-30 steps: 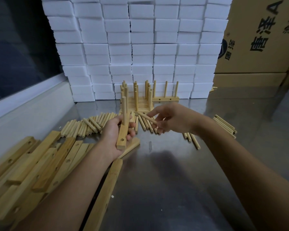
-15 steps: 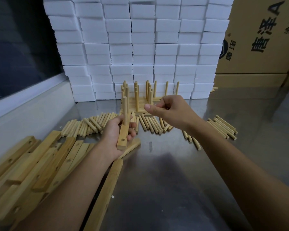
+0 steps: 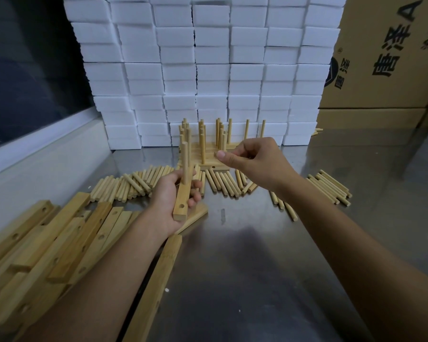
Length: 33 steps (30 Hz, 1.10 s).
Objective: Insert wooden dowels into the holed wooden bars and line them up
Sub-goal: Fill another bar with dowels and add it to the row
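Work in hand is a single holed bar, gripped upright-slanted in the left hand, fingers curled round its middle, held above the steel table. One dowel stands seated in the bar's upper part; an empty hole shows near the lower end, facing the camera. The right hand is raised just right of the bar, thumb and fingers pinched together; it appears to hold a fresh dowel, but only a short pale end shows at the thumb, so the hold is judged, not confirmed. Finished bars with upright dowels stand lined up against the white foam blocks. Loose dowels lie in a fan behind the hands, with a second group to the right; unfilled bars are heaped at left. Risks noted: the open hole sits close to the gripping fingers, so a misaimed dowel could strike a finger or skid off the bar face. Pressing in at an angle would likely jam or leave the dowel leaning. Force on the bar's free end could twist it in the grip and loosen the seated dowel. A dropped dowel would probably roll on the smooth steel.
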Motion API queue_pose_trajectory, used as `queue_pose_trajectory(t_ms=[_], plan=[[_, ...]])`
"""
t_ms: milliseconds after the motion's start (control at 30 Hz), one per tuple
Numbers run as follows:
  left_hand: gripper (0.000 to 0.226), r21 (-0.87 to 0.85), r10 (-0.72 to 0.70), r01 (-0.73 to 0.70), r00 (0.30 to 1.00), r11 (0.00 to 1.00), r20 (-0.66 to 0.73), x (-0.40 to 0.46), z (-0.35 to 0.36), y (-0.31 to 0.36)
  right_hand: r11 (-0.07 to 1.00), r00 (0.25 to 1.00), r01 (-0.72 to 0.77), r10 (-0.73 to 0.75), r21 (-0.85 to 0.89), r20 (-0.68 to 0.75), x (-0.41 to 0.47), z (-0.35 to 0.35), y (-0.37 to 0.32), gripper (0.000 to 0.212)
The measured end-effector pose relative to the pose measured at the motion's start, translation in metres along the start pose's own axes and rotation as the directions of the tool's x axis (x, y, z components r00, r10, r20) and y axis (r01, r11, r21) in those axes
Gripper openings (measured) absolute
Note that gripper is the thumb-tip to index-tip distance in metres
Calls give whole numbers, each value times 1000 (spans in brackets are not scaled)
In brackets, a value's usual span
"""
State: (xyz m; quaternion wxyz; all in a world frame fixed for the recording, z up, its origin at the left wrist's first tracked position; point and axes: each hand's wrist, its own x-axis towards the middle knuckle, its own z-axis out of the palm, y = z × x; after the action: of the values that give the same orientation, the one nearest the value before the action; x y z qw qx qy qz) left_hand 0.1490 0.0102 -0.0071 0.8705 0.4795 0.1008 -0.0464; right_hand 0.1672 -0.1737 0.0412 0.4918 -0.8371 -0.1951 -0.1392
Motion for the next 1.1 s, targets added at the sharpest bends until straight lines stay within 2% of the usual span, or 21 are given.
queue_pose_trajectory(t_ms=[100,200,367,600,1100], plan=[[30,3,1,-1,1000,1000,-5,0,0,0,1000,1000,15,-15,-15,-7,1,0,1,37],[27,13,-1,1,1000,1000,-11,0,0,0,1000,1000,-10,9,-30,-16,4,2,3,21],[27,9,-11,11,1000,1000,-13,-1,0,1,957,988,-154,152,246,30,4,4,4,8],[27,4,-14,14,1000,1000,-10,1,0,1,859,990,-101,139,501,-38,4,4,3,9],[28,7,-10,10,1000,1000,-4,1,-1,1,948,993,-4,43,320,-113,1,6,0,9]])
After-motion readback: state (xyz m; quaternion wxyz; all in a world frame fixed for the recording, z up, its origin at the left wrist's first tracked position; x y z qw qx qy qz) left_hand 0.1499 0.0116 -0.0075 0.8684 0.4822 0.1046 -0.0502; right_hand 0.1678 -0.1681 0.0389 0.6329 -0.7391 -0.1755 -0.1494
